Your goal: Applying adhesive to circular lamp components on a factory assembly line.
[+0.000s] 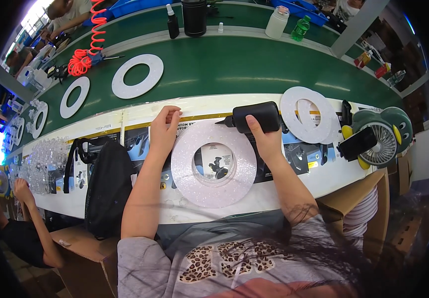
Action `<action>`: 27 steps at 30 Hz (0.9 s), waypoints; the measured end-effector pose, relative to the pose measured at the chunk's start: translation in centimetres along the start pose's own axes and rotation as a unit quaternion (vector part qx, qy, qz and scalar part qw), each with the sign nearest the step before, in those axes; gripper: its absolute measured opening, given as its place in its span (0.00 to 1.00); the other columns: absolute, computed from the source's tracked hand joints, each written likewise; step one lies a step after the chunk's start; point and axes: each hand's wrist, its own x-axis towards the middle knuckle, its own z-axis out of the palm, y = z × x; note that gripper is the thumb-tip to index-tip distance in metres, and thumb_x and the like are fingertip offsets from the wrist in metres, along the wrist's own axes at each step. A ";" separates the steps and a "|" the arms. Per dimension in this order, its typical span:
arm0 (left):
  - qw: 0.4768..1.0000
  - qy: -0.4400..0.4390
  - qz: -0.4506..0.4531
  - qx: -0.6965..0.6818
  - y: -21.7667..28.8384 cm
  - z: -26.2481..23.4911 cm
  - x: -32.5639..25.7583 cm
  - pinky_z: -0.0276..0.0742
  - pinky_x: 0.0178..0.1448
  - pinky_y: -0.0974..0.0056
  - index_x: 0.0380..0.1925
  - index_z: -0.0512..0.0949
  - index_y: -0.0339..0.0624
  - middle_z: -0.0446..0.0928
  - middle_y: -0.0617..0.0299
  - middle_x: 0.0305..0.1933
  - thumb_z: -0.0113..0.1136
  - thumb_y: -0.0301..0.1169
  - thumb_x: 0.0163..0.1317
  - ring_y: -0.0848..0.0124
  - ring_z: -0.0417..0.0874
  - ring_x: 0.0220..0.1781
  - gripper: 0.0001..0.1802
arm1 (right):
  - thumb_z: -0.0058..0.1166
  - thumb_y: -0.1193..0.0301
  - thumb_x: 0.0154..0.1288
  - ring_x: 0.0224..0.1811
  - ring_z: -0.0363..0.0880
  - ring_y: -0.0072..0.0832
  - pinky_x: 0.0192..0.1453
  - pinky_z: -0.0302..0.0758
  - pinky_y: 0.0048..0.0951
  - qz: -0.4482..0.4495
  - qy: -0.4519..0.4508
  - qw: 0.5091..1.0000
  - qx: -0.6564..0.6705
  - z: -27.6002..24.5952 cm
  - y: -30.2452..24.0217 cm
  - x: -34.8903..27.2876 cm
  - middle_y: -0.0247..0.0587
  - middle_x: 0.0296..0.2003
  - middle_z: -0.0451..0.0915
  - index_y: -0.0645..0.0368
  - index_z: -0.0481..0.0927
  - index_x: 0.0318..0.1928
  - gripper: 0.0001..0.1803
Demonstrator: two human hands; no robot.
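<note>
A flat white speckled ring (187, 171) lies on the bench right in front of me, and printed card shows through its hole. My right hand (265, 136) is wrapped round a black squeeze bottle (256, 116), thumb on top. The bottle lies on its side in the grip, its pointed dark nozzle aimed left over the ring's far edge. Whether the tip touches the ring I cannot tell. At the ring's far left edge is my left hand (165, 126), its fingers loosely bent, thumb apart, nothing visible in them.
Overlapping white rings (290, 107) lie to the right, beside a green fan (383, 144) with a dark phone-like slab before it. A black bag (107, 186) and clear plastic parts (45, 159) are leftward. More rings (152, 79) rest on the green belt (214, 69). A co-worker sits left.
</note>
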 end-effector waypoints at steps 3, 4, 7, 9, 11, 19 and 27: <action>1.000 0.001 0.003 0.004 0.0 0.0 0.0 0.76 0.46 0.70 0.42 0.75 0.35 0.81 0.56 0.38 0.50 0.27 0.67 0.72 0.82 0.39 0.08 | 0.59 0.66 0.64 0.37 0.76 0.20 0.42 0.74 0.22 -0.068 0.040 0.996 0.046 0.0 0.2 0.0 0.33 0.38 0.79 0.62 0.76 0.45 0.14; 1.000 0.000 0.003 0.004 0.0 0.0 0.0 0.76 0.46 0.70 0.42 0.75 0.35 0.81 0.56 0.38 0.50 0.27 0.67 0.72 0.82 0.39 0.08 | 0.59 0.66 0.64 0.37 0.76 0.20 0.42 0.74 0.22 -0.068 0.041 0.996 0.046 -0.2 0.2 0.0 0.33 0.38 0.79 0.62 0.76 0.45 0.14; 1.000 -0.001 0.003 0.000 0.4 0.3 0.0 0.76 0.46 0.70 0.42 0.75 0.35 0.81 0.56 0.38 0.50 0.26 0.67 0.72 0.82 0.39 0.08 | 0.59 0.67 0.64 0.34 0.74 0.16 0.36 0.71 0.18 -0.056 0.067 0.993 0.084 -1.3 0.3 -0.1 0.30 0.37 0.77 0.60 0.75 0.45 0.13; 1.000 -0.003 0.002 -0.008 0.2 0.2 0.0 0.76 0.46 0.70 0.42 0.75 0.35 0.81 0.56 0.38 0.50 0.26 0.67 0.72 0.82 0.40 0.08 | 0.60 0.67 0.63 0.33 0.71 0.14 0.33 0.68 0.15 -0.044 0.072 0.993 0.084 -1.7 0.0 -0.1 0.29 0.36 0.76 0.59 0.75 0.44 0.13; 1.000 -0.007 0.002 -0.015 0.2 0.2 0.0 0.76 0.46 0.70 0.42 0.75 0.35 0.81 0.56 0.38 0.50 0.26 0.67 0.72 0.82 0.40 0.08 | 0.60 0.68 0.62 0.34 0.72 0.14 0.34 0.69 0.16 -0.026 0.062 0.993 0.093 -2.2 -0.4 0.0 0.30 0.36 0.76 0.60 0.75 0.44 0.13; 1.000 0.011 0.009 -0.010 0.1 0.3 -0.1 0.76 0.46 0.68 0.40 0.76 0.35 0.82 0.55 0.36 0.51 0.28 0.66 0.70 0.83 0.38 0.08 | 0.61 0.72 0.60 0.38 0.75 0.19 0.45 0.73 0.23 0.014 0.011 0.996 0.082 -3.4 -2.2 -0.1 0.32 0.36 0.77 0.62 0.76 0.42 0.12; 1.000 -0.003 0.004 -0.001 0.2 0.2 -0.1 0.75 0.47 0.69 0.41 0.76 0.35 0.81 0.56 0.37 0.51 0.27 0.66 0.71 0.82 0.39 0.08 | 0.62 0.67 0.59 0.33 0.77 0.19 0.38 0.75 0.23 0.015 0.002 0.998 0.067 -3.8 -2.2 0.0 0.36 0.31 0.81 0.64 0.79 0.36 0.12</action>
